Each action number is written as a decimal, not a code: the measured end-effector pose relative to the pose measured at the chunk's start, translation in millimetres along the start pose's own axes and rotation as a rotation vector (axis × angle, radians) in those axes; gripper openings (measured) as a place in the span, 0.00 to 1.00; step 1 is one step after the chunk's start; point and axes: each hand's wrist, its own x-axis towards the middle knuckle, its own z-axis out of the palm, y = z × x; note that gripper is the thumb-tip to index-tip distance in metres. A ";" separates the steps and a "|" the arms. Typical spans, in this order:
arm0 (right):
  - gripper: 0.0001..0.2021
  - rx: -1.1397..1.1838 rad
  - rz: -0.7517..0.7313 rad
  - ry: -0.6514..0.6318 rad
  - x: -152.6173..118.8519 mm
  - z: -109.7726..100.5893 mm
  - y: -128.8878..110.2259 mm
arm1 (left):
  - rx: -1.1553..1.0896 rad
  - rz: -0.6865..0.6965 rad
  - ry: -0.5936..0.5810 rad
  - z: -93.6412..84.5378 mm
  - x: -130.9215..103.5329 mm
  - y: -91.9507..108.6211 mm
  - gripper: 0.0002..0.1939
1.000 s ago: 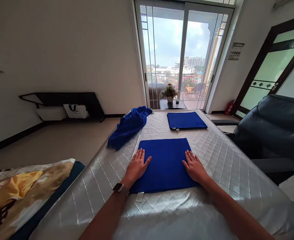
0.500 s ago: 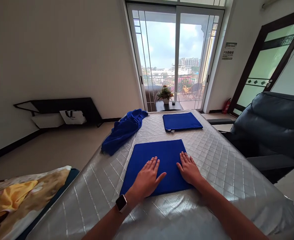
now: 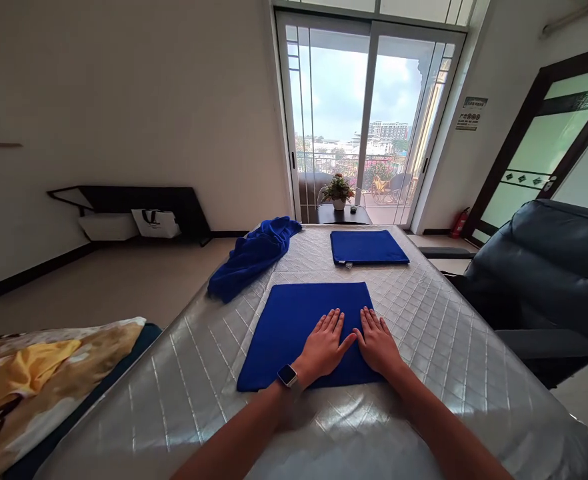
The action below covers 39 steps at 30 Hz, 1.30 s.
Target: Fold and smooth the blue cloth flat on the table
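A folded blue cloth [image 3: 284, 333] lies flat in front of me on the silver quilted cover [image 3: 209, 373]. My left hand [image 3: 325, 343] rests palm down on it, fingers stretched out, with a watch [image 3: 287, 375] on that wrist. My right hand [image 3: 378, 343] lies flat along the cloth's right side, fingers extended. The two thumbs meet or nearly meet. Farther back sits a second folded blue cloth [image 3: 369, 247] with a small white tag at its near edge. To its left a crumpled blue cloth [image 3: 254, 257] is heaped at the cover's edge.
On the right stands a black leather chair [image 3: 564, 267]. A patterned blanket [image 3: 99, 353] lies at lower left. Beyond the far edge, a potted plant [image 3: 339, 190] stands on a small dark table before the glass sliding door [image 3: 331, 100]. A white bag [image 3: 155, 224] is by the left wall.
My left hand has slid right across the folded cloth to beside my right hand. The right hand stays at nearly the same place. The view has turned slightly left.
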 end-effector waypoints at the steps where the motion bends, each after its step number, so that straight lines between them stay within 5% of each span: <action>1: 0.34 0.004 0.002 0.001 -0.1 -0.4 -0.2 | 0.005 -0.012 -0.010 -0.9 -3.8 -5.9 0.39; 13: 0.34 0.004 0.008 -0.013 1.1 2.6 1.2 | 0.136 -0.263 0.041 -25.9 -94.4 -118.0 0.38; 25: 0.34 -0.040 0.012 0.030 -4.2 -5.8 -3.2 | 0.155 -0.281 0.075 -24.5 -98.1 -116.7 0.40; 31: 0.34 -0.025 0.008 0.020 -30.2 -15.9 -9.2 | 0.158 -0.276 0.057 -25.9 -98.3 -117.4 0.42; 39: 0.36 0.026 0.033 -0.004 -62.5 7.4 -12.3 | 0.167 -0.280 0.044 -28.7 -99.1 -117.3 0.42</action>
